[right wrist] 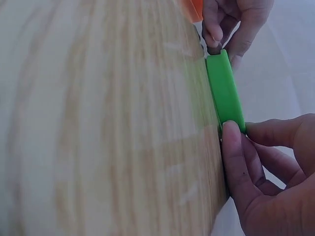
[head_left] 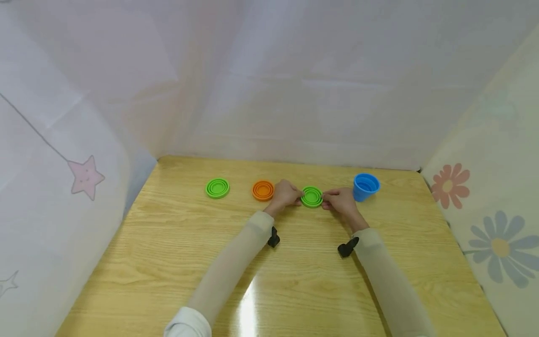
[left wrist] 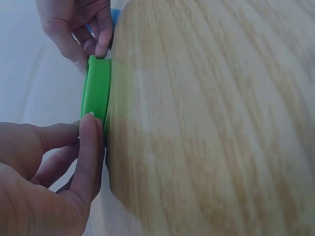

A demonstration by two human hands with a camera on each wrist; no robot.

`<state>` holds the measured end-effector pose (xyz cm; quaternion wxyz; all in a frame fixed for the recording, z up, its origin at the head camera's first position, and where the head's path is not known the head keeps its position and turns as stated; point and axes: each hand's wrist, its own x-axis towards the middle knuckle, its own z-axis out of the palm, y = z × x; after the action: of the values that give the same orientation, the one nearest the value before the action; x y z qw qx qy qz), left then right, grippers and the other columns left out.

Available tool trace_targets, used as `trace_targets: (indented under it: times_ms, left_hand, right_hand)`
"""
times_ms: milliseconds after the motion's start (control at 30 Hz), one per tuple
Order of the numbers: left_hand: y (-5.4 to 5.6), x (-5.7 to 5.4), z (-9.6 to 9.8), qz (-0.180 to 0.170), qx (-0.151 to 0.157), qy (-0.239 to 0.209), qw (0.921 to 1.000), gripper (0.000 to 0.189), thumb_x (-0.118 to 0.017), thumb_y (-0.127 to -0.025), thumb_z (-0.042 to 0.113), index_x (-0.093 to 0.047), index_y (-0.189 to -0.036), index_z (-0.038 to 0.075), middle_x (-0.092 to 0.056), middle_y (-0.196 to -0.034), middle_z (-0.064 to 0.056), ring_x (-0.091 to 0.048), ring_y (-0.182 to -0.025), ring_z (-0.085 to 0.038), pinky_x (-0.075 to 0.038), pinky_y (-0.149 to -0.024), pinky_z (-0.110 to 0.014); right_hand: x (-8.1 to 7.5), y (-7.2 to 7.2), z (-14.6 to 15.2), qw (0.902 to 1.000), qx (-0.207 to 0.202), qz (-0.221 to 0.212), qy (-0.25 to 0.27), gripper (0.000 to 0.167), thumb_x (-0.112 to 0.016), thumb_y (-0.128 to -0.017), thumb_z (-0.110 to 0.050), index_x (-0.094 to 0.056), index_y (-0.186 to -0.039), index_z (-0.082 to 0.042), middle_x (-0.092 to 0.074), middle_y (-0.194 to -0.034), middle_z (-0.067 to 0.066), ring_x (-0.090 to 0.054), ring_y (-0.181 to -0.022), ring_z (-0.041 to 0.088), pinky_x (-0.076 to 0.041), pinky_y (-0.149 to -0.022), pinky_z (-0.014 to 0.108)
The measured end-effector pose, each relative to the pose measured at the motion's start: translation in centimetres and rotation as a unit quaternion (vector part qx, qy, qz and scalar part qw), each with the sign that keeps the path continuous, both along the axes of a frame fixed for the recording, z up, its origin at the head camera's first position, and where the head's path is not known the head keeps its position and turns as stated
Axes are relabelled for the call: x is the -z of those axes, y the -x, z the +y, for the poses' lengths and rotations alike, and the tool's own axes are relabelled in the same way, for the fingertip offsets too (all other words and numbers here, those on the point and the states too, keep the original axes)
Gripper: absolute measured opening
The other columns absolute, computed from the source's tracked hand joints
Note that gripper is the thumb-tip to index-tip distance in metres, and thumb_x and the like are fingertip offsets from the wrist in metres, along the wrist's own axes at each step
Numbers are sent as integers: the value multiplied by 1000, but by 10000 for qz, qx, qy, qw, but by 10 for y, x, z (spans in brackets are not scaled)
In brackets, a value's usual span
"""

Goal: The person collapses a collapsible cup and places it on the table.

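Note:
Between both hands, a green collapsible cup (head_left: 311, 197), folded flat into rings, lies on the wooden table. My left hand (head_left: 286, 193) pinches its left rim, and my right hand (head_left: 342, 201) pinches the right rim. Seen edge-on in the left wrist view, the green cup (left wrist: 97, 88) is a thick band at the tabletop, with fingers and thumb at each end. The right wrist view shows the same cup (right wrist: 226, 91) from the other side. Just left of my left hand is an orange folded cup (head_left: 263, 191). A blue cup (head_left: 366, 188), extended tall, is beside my right hand.
Another green folded cup (head_left: 217, 188) lies farther left in the same row. The wooden table (head_left: 303, 281) reaches back to a pale cloth wall (head_left: 294, 93), with printed cloth at both sides. A black wrist device (head_left: 346, 248) sits at my right sleeve, another (head_left: 273, 238) at my left.

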<state>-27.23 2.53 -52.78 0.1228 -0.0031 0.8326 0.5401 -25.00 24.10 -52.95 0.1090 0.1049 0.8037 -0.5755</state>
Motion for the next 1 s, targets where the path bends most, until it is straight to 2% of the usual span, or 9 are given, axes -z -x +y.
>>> trace_targets:
  times_ms: [133, 200, 300, 400, 467, 533, 700, 900, 1000]
  left_hand:
    - [-1, 2, 1, 159, 78, 97, 9998, 16, -75, -96, 9, -84, -86, -1, -79, -75, -14, -75, -61, -19, -66, -60, -27]
    - [-1, 3, -1, 313, 123, 236, 9992, 26, -73, -97, 11, -81, -75, 1, -72, -61, -8, -65, -49, -14, -58, -50, -22]
    - [-2, 1, -3, 790, 124, 411, 9959, 38, -64, -99, 12, -68, -62, 4, -48, -49, 1, -39, -43, -8, -37, -42, -21]
    - [-3, -10, -1, 1355, 158, 519, 9893, 34, -56, -101, 13, -68, -70, 4, -47, -57, 0, -32, -50, -10, -30, -49, -23]
    - [-5, -24, 5, 1616, 286, 438, 9855, 28, -56, -103, 14, -77, -89, 3, -65, -70, -4, -45, -57, -10, -41, -54, -22]
    - [-7, -36, 13, 1746, 503, 426, 9824, 27, -56, -105, 18, -80, -107, 4, -78, -92, -9, -61, -70, -12, -55, -67, -24]
    - [-10, -54, 38, 1866, 1054, 324, 9762, 29, -56, -108, 23, -77, -122, 8, -78, -117, -10, -73, -105, -19, -64, -92, -33]
    - [-4, -57, 61, 1932, 1366, 353, 9710, 31, -61, -108, 29, -74, -128, 11, -77, -117, -7, -72, -105, -18, -63, -85, -28]
    - [3, -53, 71, 1972, 1519, 401, 9677, 35, -67, -105, 33, -71, -133, 13, -77, -119, -7, -72, -106, -17, -62, -84, -25]
  right_hand:
    - [2, -4, 0, 10000, 12, 13, 3, 34, -68, -103, -14, -69, -129, 9, -80, -95, 16, -77, -73, 10, -68, -71, 25]
    - [1, -6, 1, 10000, -36, 16, -10, 35, -67, -104, -14, -69, -130, 9, -80, -99, 19, -78, -76, 12, -68, -73, 26]
    - [-6, -13, 3, 9995, -223, 162, -143, 36, -64, -106, -18, -69, -131, 7, -78, -108, 24, -79, -84, 18, -69, -78, 30]
    - [-20, -22, 10, 9969, -409, 590, -326, 38, -63, -106, -24, -70, -131, 5, -74, -115, 31, -79, -92, 28, -70, -83, 37]
    - [-31, -29, 18, 9930, -473, 987, -438, 40, -64, -106, -27, -70, -130, 5, -73, -116, 33, -79, -94, 31, -69, -86, 43]
    - [-40, -35, 28, 9880, -442, 1366, -577, 42, -66, -106, -31, -71, -129, 4, -76, -113, 26, -79, -92, 25, -69, -86, 43]
    - [-57, -46, 54, 9764, -96, 2030, -730, 44, -69, -103, -33, -72, -126, 4, -76, -93, -14, -74, -82, 0, -68, -77, 24]
    - [-73, -56, 77, 9605, 468, 2506, -1116, 43, -72, -101, -35, -73, -123, 3, -68, -87, -29, -67, -78, -10, -58, -70, 9]
    - [-70, -56, 92, 9510, 827, 2541, -1554, 48, -72, -100, -42, -74, -126, -2, -69, -100, -20, -63, -88, -11, -54, -75, 6]
